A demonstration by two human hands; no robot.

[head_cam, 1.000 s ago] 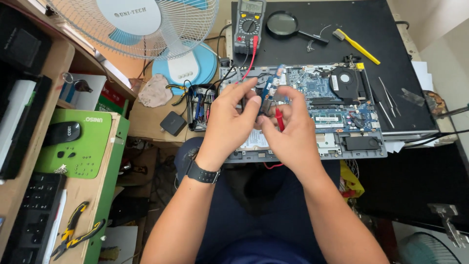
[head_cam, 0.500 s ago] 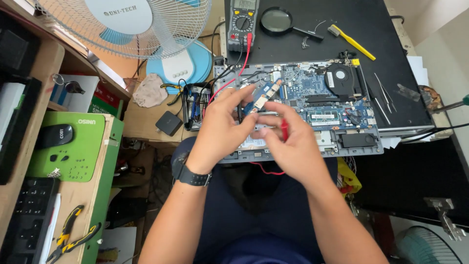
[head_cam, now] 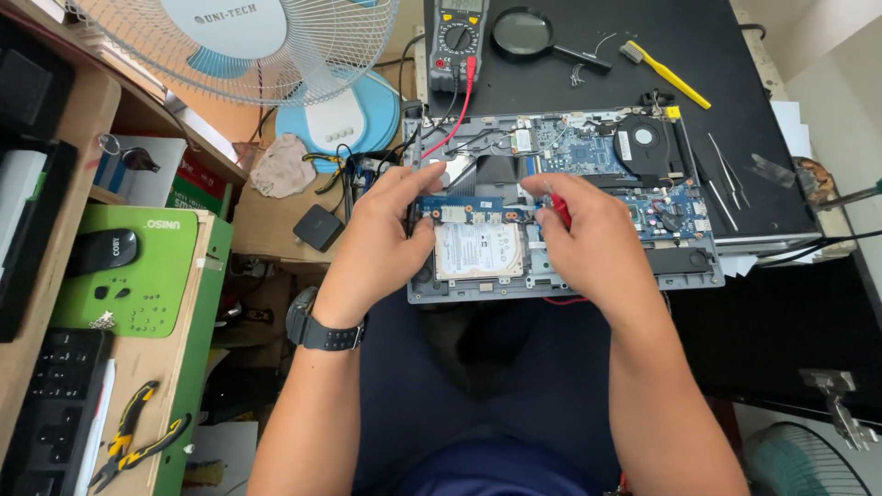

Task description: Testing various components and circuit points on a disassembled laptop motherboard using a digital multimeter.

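At the frame's centre, the left hand (head_cam: 386,243) pinches the left end of a narrow blue circuit board (head_cam: 469,213), its long axis running left to right above the hard drive (head_cam: 478,250). The right hand (head_cam: 588,234) grips a red probe (head_cam: 559,213) touching the board's right end, inside the opened laptop (head_cam: 680,266).

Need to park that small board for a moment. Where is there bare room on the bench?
The black mat is bare between the yellow brush and the tweezers, and left of the magnifying glass beside the multimeter. The open laptop under both hands is crowded.
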